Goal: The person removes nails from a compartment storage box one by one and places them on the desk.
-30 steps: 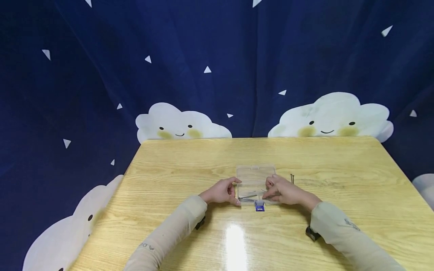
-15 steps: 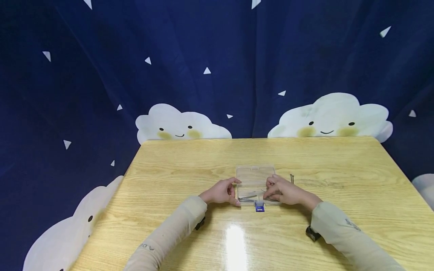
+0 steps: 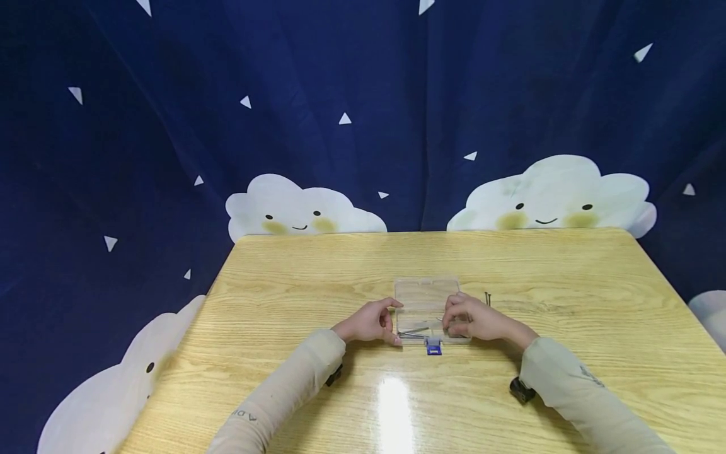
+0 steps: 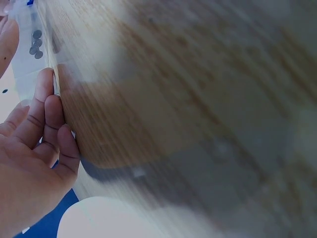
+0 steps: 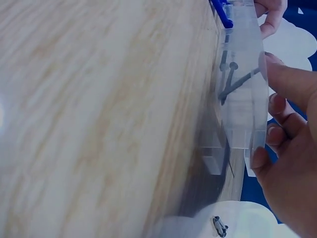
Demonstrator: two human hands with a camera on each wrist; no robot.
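Clear box [image 3: 421, 317] lies about midway between the left and right edges of the tabletop [image 3: 300, 284], its lid [image 3: 424, 292] open toward the far edge and its blue latch [image 3: 433, 347] facing the near side. The left hand [image 3: 370, 320] grips the box's left end, thumb at the near-left corner. The right hand [image 3: 478, 318] bends its thumb and fingertips at the right end; whether they pinch anything cannot be told. Thin metal fasteners [image 3: 416, 330] lie at the box's left end, and others show through its wall near the right thumb. Two loose fasteners [image 3: 488, 299] rest on the tabletop just beyond the right hand.
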